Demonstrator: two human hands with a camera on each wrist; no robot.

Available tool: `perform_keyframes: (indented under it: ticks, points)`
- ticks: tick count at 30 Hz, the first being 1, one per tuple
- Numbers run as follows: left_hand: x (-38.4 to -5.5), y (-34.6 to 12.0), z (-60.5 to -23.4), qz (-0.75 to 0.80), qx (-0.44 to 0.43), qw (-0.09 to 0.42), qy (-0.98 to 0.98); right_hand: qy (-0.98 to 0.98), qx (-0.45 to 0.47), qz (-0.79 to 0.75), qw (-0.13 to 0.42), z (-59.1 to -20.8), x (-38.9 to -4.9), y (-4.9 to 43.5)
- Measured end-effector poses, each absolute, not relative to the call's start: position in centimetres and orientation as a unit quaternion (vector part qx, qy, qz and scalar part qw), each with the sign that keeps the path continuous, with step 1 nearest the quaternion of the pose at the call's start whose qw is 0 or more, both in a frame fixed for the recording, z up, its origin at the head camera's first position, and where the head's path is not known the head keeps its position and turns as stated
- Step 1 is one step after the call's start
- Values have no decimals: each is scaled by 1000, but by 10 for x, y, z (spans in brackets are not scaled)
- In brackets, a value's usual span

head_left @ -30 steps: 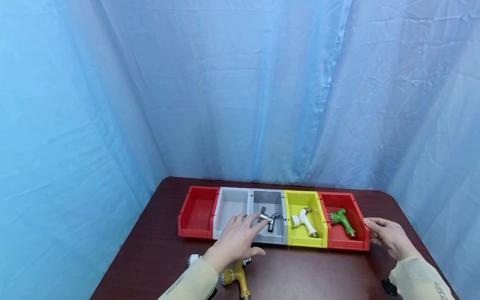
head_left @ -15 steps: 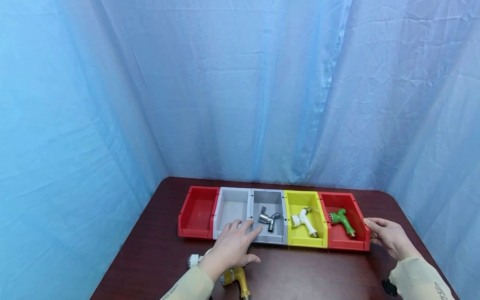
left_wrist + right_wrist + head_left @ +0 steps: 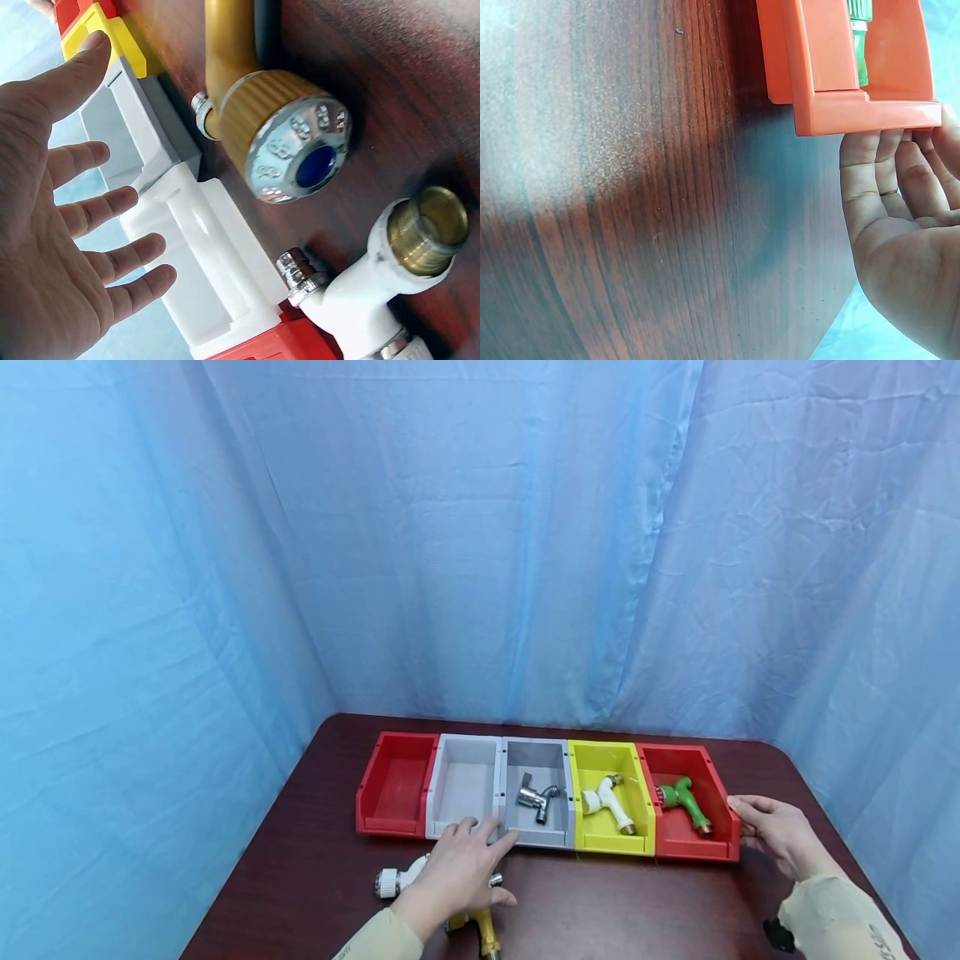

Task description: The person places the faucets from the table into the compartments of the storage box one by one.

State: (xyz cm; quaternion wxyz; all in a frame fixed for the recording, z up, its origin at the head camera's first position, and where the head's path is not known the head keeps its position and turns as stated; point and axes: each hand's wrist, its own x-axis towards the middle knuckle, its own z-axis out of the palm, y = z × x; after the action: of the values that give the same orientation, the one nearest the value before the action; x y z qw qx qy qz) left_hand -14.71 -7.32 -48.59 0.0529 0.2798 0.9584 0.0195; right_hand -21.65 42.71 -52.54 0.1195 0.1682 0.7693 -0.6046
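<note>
Closest to me, at the bottom of the frame left of centre, a yellow tap (image 3: 487,933) lies on the dark table (image 3: 615,902), partly hidden by the left hand (image 3: 459,870). Just beside it, a little further left, lies a white tap (image 3: 387,882), also partly covered. The hand hangs above the pair with its fingers spread wide and holds nothing; from its wrist you see the yellow tap's chrome knob end, blue in the middle.

At the lower right, the right hand (image 3: 776,833) touches the outer wall of the end red bin (image 3: 678,758). Its fingers are bent there, though I can't tell whether they pinch the edge.

Beyond the loose taps a row of bins crosses the middle. From the left: a red one (image 3: 397,785), a white one (image 3: 463,781), a grey one (image 3: 517,756) with a chrome tap (image 3: 531,798), a yellow one (image 3: 596,756) with another white tap (image 3: 617,808), and that end red bin with a green tap (image 3: 682,797). Pale blue curtains (image 3: 480,543) fill the upper frame.
</note>
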Motion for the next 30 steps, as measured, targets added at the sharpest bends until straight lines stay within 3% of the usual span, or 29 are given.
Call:
perform_keyframes:
  ticks: [30]
  points:
    - [-128,-77,-509,19,278,55,959,772,172,-600,124,-524,-217,427]
